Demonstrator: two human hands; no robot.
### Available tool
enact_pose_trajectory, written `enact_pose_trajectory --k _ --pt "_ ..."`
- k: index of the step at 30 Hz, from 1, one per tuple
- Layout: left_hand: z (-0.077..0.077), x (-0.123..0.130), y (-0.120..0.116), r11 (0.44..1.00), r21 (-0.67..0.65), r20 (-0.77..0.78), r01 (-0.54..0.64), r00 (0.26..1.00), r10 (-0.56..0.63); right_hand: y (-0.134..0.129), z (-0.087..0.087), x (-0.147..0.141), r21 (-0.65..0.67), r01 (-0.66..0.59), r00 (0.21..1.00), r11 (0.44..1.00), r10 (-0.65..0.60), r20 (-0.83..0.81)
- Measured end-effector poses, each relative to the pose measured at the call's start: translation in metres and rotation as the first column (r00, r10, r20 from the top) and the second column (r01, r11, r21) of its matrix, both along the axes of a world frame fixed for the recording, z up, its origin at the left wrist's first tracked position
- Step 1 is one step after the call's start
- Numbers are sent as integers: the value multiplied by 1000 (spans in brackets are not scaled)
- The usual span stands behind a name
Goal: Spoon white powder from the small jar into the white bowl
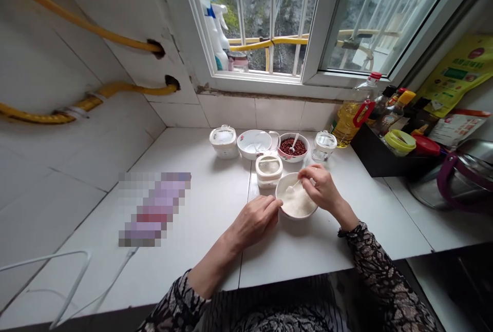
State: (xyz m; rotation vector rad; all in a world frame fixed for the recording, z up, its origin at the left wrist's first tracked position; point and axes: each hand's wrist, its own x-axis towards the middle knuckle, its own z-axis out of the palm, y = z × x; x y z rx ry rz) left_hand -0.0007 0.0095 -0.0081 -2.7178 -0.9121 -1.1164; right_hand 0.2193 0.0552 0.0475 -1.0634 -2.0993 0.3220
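Note:
A white bowl (298,212) of pale, flour-like powder (300,201) stands on the tiled counter. My left hand (259,215) grips its rim on the left, thumb and fingers closed on the edge. Pinched in my right hand (318,186) is a small white spoon (295,185), its tip down in the powder. Just behind the bowl is a square white lidded jar (268,170). Farther back, a bowl of dark red beans (291,147) holds another white spoon (295,140).
Along the wall stand a lidded white jar (223,142), a white bowl (249,155) and a clear glass jar (323,146). An oil bottle (348,119), a black condiment box (373,155) and a metal kettle (427,188) occupy the right. At left lies a blurred purple item (159,209) with a cable.

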Motion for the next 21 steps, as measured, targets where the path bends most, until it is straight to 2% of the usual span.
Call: enact_pose_trajectory --k 2,5,10,15,17,21 --pt "-1 0 0 1000 9 1 -1 1000 1 1 -5 -4 -4 -34 995 999 34 95" --pt "-1 -1 0 1000 16 1 2 1000 -2 1 -10 -9 -66 -44 994 997 50 94" --pt "0 -1 0 1000 14 -3 7 1000 -7 1 -10 -10 -239 -11 996 971 -10 -88" --pt "-1 -1 1 1000 14 -1 9 1000 -9 5 -5 -4 -489 -45 934 871 -137 -330" --pt "-1 -1 1 1000 12 1 8 1000 -8 6 -3 -1 -532 -62 900 844 -183 -395" --pt "-1 -1 1 1000 14 -2 3 1000 -3 9 -2 2 -556 -90 848 826 -230 -478"
